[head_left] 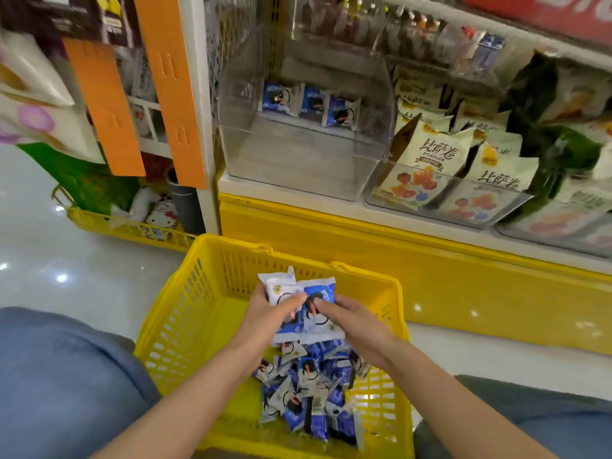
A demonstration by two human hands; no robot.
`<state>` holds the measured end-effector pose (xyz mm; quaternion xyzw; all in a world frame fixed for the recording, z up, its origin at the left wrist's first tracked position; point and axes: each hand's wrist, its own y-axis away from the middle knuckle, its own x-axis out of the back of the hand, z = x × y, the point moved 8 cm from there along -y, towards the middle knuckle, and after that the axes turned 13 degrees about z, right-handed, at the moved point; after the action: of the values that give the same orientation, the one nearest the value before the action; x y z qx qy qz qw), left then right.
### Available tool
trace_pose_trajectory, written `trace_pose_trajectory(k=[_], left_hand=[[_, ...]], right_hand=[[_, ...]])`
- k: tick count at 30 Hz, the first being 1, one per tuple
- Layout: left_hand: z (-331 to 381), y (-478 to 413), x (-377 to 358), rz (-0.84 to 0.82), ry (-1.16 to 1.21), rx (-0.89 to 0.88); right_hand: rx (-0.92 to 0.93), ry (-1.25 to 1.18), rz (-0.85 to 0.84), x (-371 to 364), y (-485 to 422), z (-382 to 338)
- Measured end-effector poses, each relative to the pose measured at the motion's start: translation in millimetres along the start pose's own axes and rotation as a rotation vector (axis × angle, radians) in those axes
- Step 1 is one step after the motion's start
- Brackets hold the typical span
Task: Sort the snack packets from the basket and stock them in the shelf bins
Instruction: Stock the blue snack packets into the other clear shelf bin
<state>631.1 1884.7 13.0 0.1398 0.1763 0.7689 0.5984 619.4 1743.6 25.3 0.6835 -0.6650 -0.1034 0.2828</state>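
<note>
Left hand [265, 313] and right hand [354, 321] are both gripping a small stack of blue-and-white snack packets [318, 331] just above the yellow basket [185, 309]. The fingers [293, 300] are pinching narrow on the stack, with thumbs pressing on top and the rest tucked under and mostly hidden. The two-handed hold is probably squaring the stack so several go up in one trip.

More matching packets [308, 392] are lying loose in a heap on the basket floor, so the sorting is looking early. The basket is sitting on the floor right in front of the shelf, keeping the reach short.

The clear bin [291, 167] straight ahead is holding only three of the same blue packets [309, 102], standing at its back, so it is likely the target. The neighbouring bin [430, 167] is carrying cream packets, a different kind.
</note>
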Motion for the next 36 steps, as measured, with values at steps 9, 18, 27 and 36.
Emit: trace_pose_trajectory(k=[9,18,27,36], left_hand=[[119.8,-8.7,18.3,-0.119,0.029,-0.172],[199.7,-40.5,42.9,-0.147,0.172,-0.251],[220.3,-79.5,59.7,-0.100,0.237,-0.158],[226.0,-98.4,69.1,-0.156,0.228,-0.167]], right_hand=[[0.223,0.052,0.125,34.2,5.2,-119.2],[0.458,0.102,0.145,33.4,-39.4,-267.4],[0.673,0.722,0.539,22.3,-187.3,-340.5],[0.791,1.071,0.486,-21.8,-254.6,-355.1]])
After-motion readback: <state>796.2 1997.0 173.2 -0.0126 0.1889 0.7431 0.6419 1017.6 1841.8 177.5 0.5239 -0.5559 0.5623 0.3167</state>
